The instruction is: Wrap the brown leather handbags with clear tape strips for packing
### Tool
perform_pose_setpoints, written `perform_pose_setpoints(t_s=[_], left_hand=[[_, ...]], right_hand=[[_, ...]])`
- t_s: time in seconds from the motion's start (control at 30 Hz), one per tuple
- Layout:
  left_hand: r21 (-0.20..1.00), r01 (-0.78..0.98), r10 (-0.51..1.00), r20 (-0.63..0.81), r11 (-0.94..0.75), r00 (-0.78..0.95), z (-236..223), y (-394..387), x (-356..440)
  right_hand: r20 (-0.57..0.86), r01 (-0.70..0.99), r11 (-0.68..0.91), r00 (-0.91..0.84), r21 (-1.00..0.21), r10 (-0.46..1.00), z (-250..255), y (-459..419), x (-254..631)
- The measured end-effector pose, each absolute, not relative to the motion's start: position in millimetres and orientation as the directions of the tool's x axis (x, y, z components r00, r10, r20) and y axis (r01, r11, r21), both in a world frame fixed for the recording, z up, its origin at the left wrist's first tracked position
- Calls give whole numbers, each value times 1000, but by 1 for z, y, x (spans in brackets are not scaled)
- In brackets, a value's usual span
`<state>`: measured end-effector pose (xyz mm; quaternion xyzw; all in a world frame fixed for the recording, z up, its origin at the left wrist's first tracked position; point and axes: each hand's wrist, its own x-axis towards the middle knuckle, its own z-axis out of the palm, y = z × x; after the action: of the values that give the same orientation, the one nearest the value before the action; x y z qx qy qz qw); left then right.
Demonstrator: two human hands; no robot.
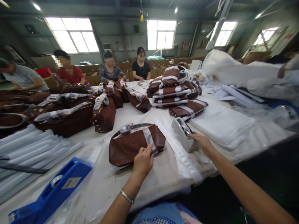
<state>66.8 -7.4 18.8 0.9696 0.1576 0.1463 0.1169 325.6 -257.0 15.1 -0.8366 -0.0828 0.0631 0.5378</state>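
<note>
A brown leather bag with a white wrapping band lies flat on the white-covered table in front of me. My left hand presses on the band at the bag's near edge, fingers curled against it. My right hand reaches out to a white tape dispenser just right of the bag, fingers touching its near end. A silver bracelet circles my left wrist.
A blue tape dispenser sits at the near left. Wrapped brown bags are stacked at centre back; more bags crowd the left. White sheets and cloth heaps fill the right. Several people sit working at the far side.
</note>
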Motion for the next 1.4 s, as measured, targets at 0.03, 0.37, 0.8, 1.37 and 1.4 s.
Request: perform_pose_setpoints(t_s=[0.03, 0.37, 0.8, 1.37, 1.4], left_hand=[[273, 271, 340, 247, -923, 908, 19, -7, 67], [290, 258, 331, 238, -921, 913, 17, -6, 66], [270, 270, 335, 231, -924, 914, 16, -6, 66], [353, 250, 342, 226, -901, 912, 14, -6, 65], [362, 247, 340, 222, -899, 914, 15, -6, 65]], right_hand=[[-17, 56, -362, 980, -930, 196, 18, -253, 323], [-107, -114, 80, 990, -990, 93, 55, -287, 267], [43, 105, -504, 990, -858, 134, -1, -330, 282], [300, 978, 190, -155, -90, 941, 131, -190, 266], [280, 968, 220, -179, -123, 943, 131, -174, 264]])
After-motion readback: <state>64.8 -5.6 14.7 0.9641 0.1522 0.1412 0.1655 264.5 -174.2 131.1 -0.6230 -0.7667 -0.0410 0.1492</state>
